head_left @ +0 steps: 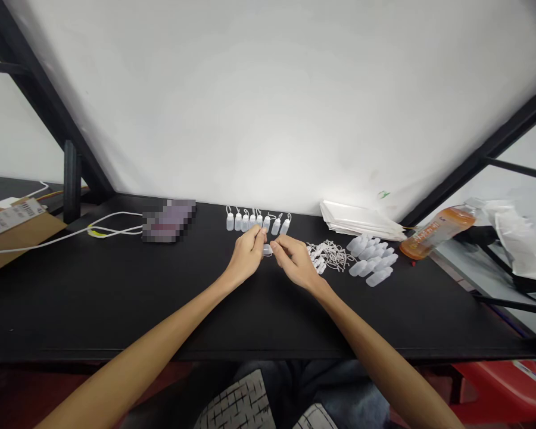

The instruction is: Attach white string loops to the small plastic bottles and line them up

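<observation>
My left hand [246, 257] and my right hand [296, 261] meet over the middle of the black table [116, 298], both pinching one small translucent bottle [267, 250] between their fingertips. Just behind them stands a row of several small white capped bottles [256, 221]. To the right of my right hand lies a heap of small white caps with loops [328, 256], and beyond it a pile of uncapped translucent bottles [373, 259] lying on their sides.
A stack of white sheets [361, 219] and an orange drink bottle [438, 231] lie at the back right. A phone-like object [168, 220], white cables [107, 229] and a cardboard box [13, 229] sit at the left. A white wall rises behind the table.
</observation>
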`<state>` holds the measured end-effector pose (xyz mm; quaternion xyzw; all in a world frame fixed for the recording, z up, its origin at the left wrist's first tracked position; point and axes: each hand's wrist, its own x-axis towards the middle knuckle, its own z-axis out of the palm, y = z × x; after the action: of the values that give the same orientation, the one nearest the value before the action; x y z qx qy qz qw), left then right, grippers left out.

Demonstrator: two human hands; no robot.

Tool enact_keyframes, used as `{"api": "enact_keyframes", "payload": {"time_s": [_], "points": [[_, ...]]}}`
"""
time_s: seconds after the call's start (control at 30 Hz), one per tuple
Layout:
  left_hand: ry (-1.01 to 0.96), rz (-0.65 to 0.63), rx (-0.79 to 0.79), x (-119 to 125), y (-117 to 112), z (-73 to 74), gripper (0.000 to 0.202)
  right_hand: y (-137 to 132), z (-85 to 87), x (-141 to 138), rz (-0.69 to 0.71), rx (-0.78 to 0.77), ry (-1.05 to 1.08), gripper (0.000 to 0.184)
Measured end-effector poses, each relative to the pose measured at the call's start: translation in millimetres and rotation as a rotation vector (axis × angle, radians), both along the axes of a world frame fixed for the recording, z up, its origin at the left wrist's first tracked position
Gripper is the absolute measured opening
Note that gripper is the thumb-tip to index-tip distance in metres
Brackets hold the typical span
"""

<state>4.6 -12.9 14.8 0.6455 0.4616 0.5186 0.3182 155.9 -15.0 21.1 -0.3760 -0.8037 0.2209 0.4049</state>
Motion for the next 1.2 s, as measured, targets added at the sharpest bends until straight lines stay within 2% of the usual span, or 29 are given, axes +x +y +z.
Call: {"api": "enact_keyframes", "payload": {"time_s": [0.17,0.3,0.37,0.5,0.57,0.67,0.8,0.97,1.2], "points": [[0.068,0.054,0.084,0,-3,-1.9,0.026,0,-1.8,-2,0.014,-0.152,0.016,0.045],[0.005,0.025,0.061,1,-3,-1.8,0.028,2,-5.4,-2,-0.001,-0.206,0.108,0.049],[-0.099,-0.021,-0.037,1,-2,-0.8,0.033,4,-6.6,-1,-0.016,-0.227,0.179,0.051],[-0.467,-0.170,-0.388,-1,2,4.9,0.039,8,-7.8,0,-0.048,-0.253,0.304,0.051],[-0.597,-0.246,-0.457,-4,3,8.6,0.038,9,-8.5,0,-0.044,-0.259,0.307,0.047],[-0.703,-0.309,-0.479,-6,5,12.0,0.037,8,-10.3,-1,-0.015,-0.271,0.251,0.038],[-0.784,-0.309,-0.517,-7,7,12.1,0.036,6,-12.5,-3,0.029,-0.300,0.208,0.028],[-0.790,-0.284,-0.493,-5,6,12.0,0.037,4,-12.3,-7,0.053,-0.328,0.233,0.023],[-0.767,-0.335,-0.456,-2,1,12.8,0.034,5,-10.9,-8,0.061,-0.389,0.350,0.024]]}}
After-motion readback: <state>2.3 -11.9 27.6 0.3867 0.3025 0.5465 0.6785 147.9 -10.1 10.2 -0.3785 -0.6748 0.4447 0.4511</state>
